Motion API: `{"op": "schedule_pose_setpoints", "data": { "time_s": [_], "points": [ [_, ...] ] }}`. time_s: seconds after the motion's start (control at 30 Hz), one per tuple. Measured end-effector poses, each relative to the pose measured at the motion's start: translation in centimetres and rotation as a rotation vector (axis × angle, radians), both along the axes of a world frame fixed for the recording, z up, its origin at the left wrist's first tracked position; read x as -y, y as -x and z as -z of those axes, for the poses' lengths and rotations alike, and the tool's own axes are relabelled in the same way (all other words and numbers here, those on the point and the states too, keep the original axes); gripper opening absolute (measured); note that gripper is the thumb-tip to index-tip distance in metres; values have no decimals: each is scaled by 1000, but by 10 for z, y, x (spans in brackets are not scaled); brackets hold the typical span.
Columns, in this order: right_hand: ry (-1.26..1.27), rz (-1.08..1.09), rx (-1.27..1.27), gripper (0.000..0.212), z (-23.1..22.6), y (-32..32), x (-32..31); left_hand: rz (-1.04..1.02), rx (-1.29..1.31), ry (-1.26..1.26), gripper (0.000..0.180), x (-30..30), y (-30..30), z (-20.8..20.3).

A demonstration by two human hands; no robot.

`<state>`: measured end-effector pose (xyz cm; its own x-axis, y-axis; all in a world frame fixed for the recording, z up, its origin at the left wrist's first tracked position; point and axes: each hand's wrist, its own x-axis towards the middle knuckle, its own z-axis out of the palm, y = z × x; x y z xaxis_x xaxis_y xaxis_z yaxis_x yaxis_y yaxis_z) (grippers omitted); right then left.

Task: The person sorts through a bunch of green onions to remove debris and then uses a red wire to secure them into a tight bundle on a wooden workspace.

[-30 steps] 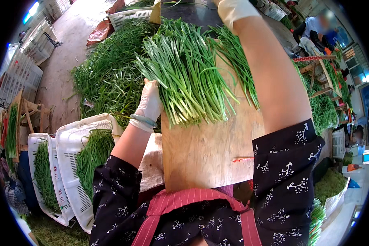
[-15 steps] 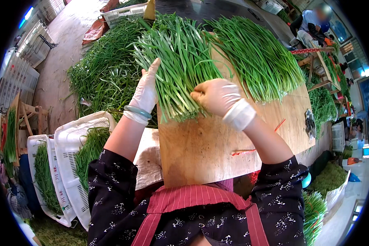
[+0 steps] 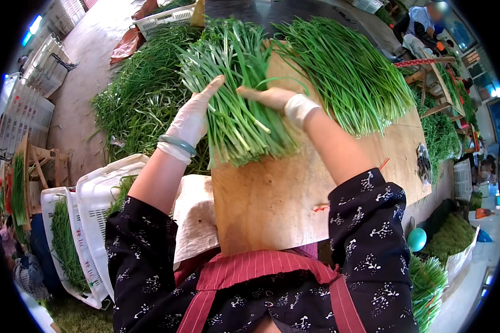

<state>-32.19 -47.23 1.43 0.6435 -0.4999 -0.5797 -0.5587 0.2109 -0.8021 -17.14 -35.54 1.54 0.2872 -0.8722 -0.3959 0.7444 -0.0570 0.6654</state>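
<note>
Chive bundle [image 3: 236,119] on wooden board [image 3: 272,194], pressed between flat, open-palmed left hand [image 3: 191,119] and right hand [image 3: 278,100].

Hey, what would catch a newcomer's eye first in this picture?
The bundle of green chives on the wooden board, pressed between the gloved left hand and right hand. A second fanned pile of chives lies on the board's right, and a loose heap left.

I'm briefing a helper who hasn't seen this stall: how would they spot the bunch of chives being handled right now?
Find the wooden board in front of the person. Two chive heaps lie on it; the chive bunch is the left one, pressed between the gloved left hand and right hand. Unlike the loose fan of chives to its right, its cut ends are squared up.
</note>
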Motion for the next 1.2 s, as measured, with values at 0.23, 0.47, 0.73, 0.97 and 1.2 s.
{"op": "schedule_pose_setpoints", "data": {
  "time_s": [0.23,0.47,0.73,0.97,1.2],
  "points": [
    [-250,-14,63,64,8,-2,-26,100,315,-55,61,-17,0,17],
    [-601,182,121,46,3,34,-50,255,234,-48,58,-44,24,21],
    [-540,145,97,58,-4,53,-63,324,114,53,63,-72,40,23],
    [-248,22,125,67,8,61,-65,308,106,-1,62,-77,45,25],
    [-36,-38,46,76,2,64,-64,272,108,-56,84,-70,50,27]
  ]
}}
